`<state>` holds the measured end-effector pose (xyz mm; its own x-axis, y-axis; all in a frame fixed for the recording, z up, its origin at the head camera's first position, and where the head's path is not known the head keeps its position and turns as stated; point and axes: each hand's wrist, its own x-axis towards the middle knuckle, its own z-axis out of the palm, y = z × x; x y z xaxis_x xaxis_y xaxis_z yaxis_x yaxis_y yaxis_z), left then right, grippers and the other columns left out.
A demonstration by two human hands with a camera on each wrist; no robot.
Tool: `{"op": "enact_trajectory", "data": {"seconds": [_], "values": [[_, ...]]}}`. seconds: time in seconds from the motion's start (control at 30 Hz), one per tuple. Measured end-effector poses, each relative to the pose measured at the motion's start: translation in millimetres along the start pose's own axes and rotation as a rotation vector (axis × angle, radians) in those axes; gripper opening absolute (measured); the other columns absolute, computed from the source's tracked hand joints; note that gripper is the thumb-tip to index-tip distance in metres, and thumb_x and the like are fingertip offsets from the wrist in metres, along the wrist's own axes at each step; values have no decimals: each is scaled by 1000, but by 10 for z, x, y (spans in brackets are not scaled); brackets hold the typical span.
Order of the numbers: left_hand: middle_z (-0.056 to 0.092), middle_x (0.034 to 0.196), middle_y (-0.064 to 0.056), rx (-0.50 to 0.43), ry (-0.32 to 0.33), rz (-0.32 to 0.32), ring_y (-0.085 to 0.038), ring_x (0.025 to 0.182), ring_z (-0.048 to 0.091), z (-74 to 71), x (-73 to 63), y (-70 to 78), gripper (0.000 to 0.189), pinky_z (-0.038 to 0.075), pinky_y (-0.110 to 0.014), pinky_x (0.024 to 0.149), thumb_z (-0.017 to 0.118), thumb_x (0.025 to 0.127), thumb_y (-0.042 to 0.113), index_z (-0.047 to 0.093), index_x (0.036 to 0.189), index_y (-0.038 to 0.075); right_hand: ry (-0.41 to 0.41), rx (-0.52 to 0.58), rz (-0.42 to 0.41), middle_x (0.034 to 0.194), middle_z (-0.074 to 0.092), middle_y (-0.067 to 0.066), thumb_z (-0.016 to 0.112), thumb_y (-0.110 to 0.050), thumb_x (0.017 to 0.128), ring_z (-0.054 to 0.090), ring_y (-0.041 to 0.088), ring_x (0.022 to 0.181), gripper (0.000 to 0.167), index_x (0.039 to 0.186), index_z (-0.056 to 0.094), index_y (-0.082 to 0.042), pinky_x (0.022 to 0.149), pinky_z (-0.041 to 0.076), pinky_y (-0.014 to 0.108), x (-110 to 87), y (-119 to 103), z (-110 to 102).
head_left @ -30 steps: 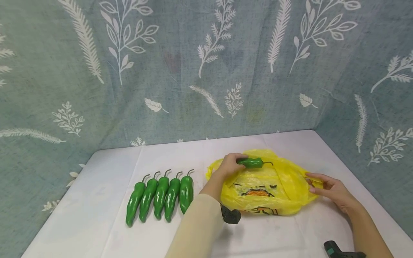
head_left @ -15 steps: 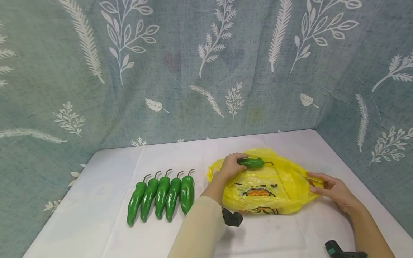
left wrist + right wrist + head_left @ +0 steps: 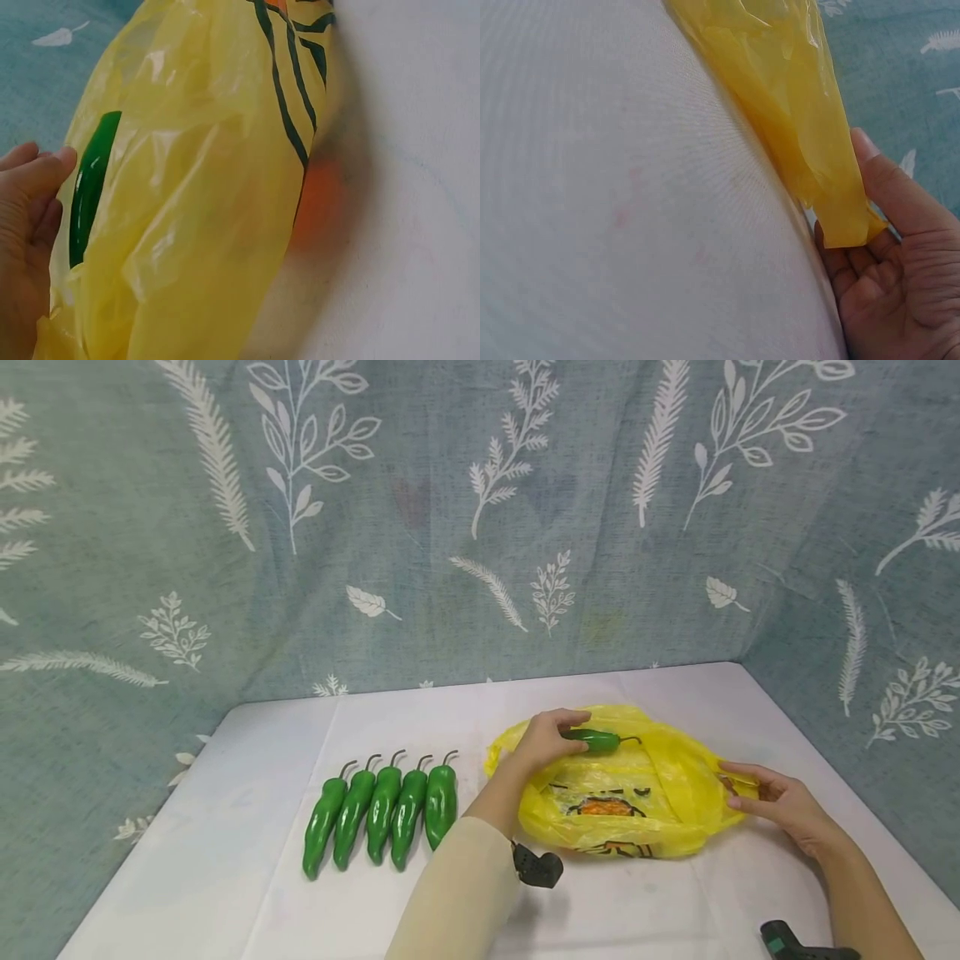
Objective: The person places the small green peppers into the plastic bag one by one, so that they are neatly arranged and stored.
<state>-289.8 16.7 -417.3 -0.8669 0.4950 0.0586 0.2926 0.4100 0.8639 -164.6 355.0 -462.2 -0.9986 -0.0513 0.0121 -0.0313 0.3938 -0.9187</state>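
Note:
A yellow plastic bag (image 3: 682,777) with a printed face lies on the white table, its mouth gathered wide. Inside its upper part is a green chili pepper (image 3: 600,741), stem pointing right. My left hand (image 3: 546,745) is at the pepper's left end, with straight fingers above it and the thumb below. In the left wrist view, a fingertip is right at the edge of the glossy green pepper (image 3: 91,191). My right hand (image 3: 783,806) pinches the bag's right end between thumb and fingers; the right wrist view shows the bag's yellow corner (image 3: 844,214) in that grip.
Several green chili peppers (image 3: 381,814) lie side by side in a row left of the bag, stems away from me. A patterned blue-green curtain (image 3: 420,527) stands behind and to the right of the white table (image 3: 285,752). My left sleeve passes close to the row.
The left hand's fingers have spread around the pepper's end, which now shows between finger and thumb. The right hand keeps its hold on the bag. The head view has shifted slightly.

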Motion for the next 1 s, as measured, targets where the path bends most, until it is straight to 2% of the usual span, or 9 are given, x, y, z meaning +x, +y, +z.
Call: {"op": "enact_trajectory", "data": {"seconds": [0.1, 0.37, 0.63, 0.87, 1.0], "values": [[60, 129, -3, -18, -16, 5, -21, 120, 55, -25, -17, 30, 46, 47, -28, 96, 72, 83, 12, 60, 128, 13, -4, 9, 2, 107, 53, -37, 69, -14, 87, 49, -17, 98, 53, 134, 50, -1, 79, 41, 3, -1, 11, -5], [58, 133, -2, -149, -42, 28, -23, 126, 50, -102, -79, 98, 53, 41, -33, 104, 73, 83, 14, 56, 132, 10, 2, -11, 7, 107, 52, -38, 69, -16, 86, 48, -18, 97, 54, 134, 50, 0, 79, 40, 2, -8, -14, -2], [56, 135, 0, -141, -41, 67, -19, 125, 51, -221, -166, 134, 57, 40, -30, 104, 75, 81, 14, 54, 134, 15, -8, 0, 11, 107, 52, -38, 69, -16, 87, 48, -19, 97, 52, 134, 51, -2, 79, 40, 2, -10, -27, -3], [53, 137, -12, -115, -113, 78, -26, 127, 49, -409, -401, 375, 59, 38, -36, 107, 73, 82, 8, 50, 135, 3, -7, -8, 22, 106, 50, -39, 70, -17, 86, 45, -21, 98, 53, 134, 52, -4, 78, 38, 1, -3, -19, -10], [54, 136, -9, -97, -125, 59, -23, 126, 49, -463, -428, 328, 60, 38, -34, 107, 75, 80, 10, 51, 135, 5, -12, -12, 30, 107, 49, -40, 69, -18, 87, 44, -22, 98, 53, 135, 51, -5, 78, 37, 1, -7, -24, -7]]}}
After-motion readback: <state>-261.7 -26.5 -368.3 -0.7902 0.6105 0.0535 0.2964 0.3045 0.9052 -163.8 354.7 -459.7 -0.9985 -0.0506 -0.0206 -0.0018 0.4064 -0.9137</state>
